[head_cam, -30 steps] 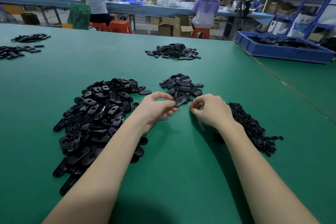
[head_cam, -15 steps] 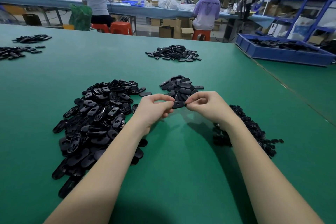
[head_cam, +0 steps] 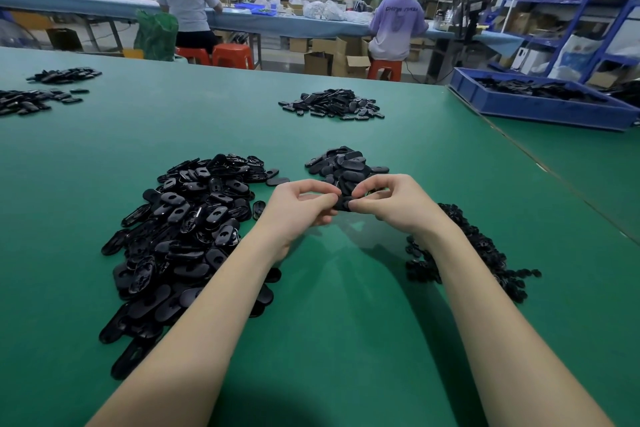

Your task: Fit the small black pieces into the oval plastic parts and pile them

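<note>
Oval part (head_cam: 343,203) pinched between left hand (head_cam: 300,208) and right hand (head_cam: 394,205) — fitting underway; small finished pile (head_cam: 346,165) formed, large unfitted heap (head_cam: 187,232) left.

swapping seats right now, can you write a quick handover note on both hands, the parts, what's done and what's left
Left hand and right hand: both pinch one oval part between them above the table; whether its insert is seated is hidden.
Big pile of oval parts: under the left forearm.
Small black pieces: heap by the right wrist.
Smaller pile: just beyond the hands, probably the finished ones.
Left: finish this one, add it to that pile, then work through the big pile.
</note>
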`<state>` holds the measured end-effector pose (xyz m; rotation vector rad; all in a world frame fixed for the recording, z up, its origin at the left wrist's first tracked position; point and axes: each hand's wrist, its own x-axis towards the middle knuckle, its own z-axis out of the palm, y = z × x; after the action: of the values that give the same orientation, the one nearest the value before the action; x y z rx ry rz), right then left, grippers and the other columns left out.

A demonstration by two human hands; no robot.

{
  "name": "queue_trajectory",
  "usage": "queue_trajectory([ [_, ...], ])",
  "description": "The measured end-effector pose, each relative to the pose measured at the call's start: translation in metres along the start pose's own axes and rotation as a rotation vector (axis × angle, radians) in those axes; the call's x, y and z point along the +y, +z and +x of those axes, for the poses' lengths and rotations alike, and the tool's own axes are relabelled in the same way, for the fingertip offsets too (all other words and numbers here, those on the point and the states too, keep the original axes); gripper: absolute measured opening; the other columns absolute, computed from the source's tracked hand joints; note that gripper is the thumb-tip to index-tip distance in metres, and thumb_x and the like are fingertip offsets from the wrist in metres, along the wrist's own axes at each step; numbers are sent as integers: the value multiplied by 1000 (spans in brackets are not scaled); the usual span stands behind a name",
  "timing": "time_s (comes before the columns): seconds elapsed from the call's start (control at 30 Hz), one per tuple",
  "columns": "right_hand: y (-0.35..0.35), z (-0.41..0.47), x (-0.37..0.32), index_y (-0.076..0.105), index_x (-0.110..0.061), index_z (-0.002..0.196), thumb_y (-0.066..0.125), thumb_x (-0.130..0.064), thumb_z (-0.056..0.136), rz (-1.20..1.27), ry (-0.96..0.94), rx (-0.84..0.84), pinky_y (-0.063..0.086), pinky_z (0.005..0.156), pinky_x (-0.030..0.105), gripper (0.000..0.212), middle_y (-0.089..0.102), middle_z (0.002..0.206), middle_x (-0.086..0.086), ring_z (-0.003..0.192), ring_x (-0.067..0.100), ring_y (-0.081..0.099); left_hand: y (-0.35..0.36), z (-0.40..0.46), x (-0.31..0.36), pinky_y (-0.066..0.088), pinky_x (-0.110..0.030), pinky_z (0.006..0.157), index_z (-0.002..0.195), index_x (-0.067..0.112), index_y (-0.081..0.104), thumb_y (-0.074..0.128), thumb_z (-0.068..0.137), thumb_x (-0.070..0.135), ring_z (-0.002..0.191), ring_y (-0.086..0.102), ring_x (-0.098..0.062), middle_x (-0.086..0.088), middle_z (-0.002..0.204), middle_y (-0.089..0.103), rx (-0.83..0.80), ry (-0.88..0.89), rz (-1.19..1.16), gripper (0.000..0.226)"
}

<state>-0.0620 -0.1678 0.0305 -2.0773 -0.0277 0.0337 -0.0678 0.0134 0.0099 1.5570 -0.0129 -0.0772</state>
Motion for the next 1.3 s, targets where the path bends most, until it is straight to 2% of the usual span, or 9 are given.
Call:
queue_trajectory([
  [0.43, -1, 1, 0, 73, -20, 85, 87, -22, 80, -10, 7, -3, 34, 44, 8, 14, 69, 62, -11, 43, -5, 47, -2, -2, 3, 56, -17, 65, 98, 4, 75, 69, 91, 5, 73, 71, -10, -8, 85, 76, -58, 5, 14, 9],
  [0.7, -3, 2, 1, 75, -18, 89, 88, -25, 79, -29, 26, -15, 33, 42, 8, 19, 66, 60, -12, 40, -3, 45, -3, -3, 4, 54, -16, 64, 92, 9, 75, 70, 91, 5, 75, 71, -11, -5, 82, 76, -94, -10, 7, 7],
  [0.8, -5, 1, 2, 73, -19, 88, 90, -32, 76, 7, 60, -43, 31, 40, 11, 24, 64, 70, -4, 40, 2, 41, -4, -2, 6, 52, -15, 61, 89, 12, 75, 67, 92, 5, 72, 70, -10, -3, 80, 75, -104, -49, -28, 11],
  [0.9, -9, -1, 4, 74, -25, 87, 89, -43, 74, 41, 95, -101, 31, 44, 16, 27, 67, 77, -6, 45, 4, 45, -5, -2, 7, 53, -16, 61, 89, 13, 75, 65, 93, 6, 72, 71, -10, -4, 82, 76, -134, -113, -140, 13],
  [1.0, -11, -2, 5, 77, -26, 87, 88, -43, 77, 117, 94, -155, 32, 46, 16, 22, 76, 86, -6, 47, 7, 44, -7, -1, 8, 54, -18, 64, 91, 15, 75, 67, 92, 9, 76, 72, -13, -2, 88, 76, -170, -158, -208, 11],
  [1.07, -11, -2, 6, 76, -24, 87, 87, -41, 79, 118, 77, -162, 32, 45, 16, 22, 76, 83, -6, 47, 7, 41, -7, -1, 7, 54, -19, 65, 92, 18, 74, 69, 91, 10, 77, 72, -15, 0, 88, 76, -192, -172, -184, 9],
  [1.2, -8, -3, 5, 76, -22, 85, 86, -37, 80, 137, 49, -193, 30, 45, 17, 18, 71, 79, -4, 48, 9, 37, -4, -1, 6, 52, -17, 61, 95, 10, 64, 66, 88, -5, 60, 66, -13, -6, 72, 70, -205, -149, -190, 16],
  [1.3, -6, -3, 5, 75, -21, 86, 84, -32, 83, 121, 30, -222, 31, 45, 17, 14, 69, 78, -4, 48, 9, 39, -2, -2, 5, 50, -17, 56, 95, 8, 62, 66, 87, -8, 54, 60, -12, -7, 67, 65, -183, -136, -167, 19],
])
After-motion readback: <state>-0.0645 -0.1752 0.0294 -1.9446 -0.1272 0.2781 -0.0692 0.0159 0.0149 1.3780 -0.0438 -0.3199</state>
